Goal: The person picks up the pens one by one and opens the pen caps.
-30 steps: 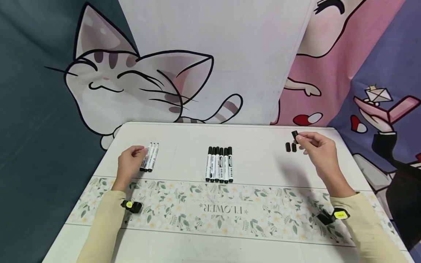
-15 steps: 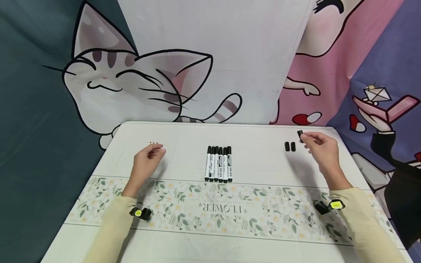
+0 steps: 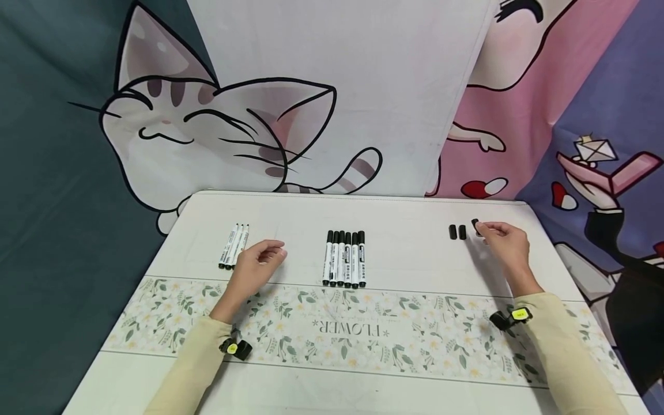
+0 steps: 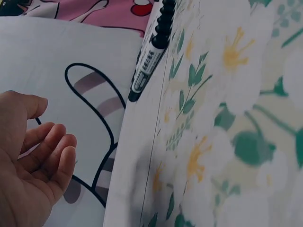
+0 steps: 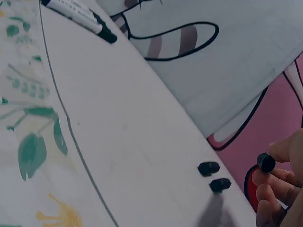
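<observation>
White table (image 3: 415,259) with floral runner, cartoon-cat backdrop. Your right hand (image 3: 502,241) pinches one small black marker cap (image 3: 475,223) beside two loose caps (image 3: 457,231). Your left hand (image 3: 256,265) hovers relaxed, empty, between three uncapped white markers (image 3: 233,246) and six capped markers (image 3: 344,259).

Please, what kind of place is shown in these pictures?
Probably a home or a small staged room: a white table with a floral runner stands before hanging cartoon cat cloths, with black markers laid in rows.
</observation>
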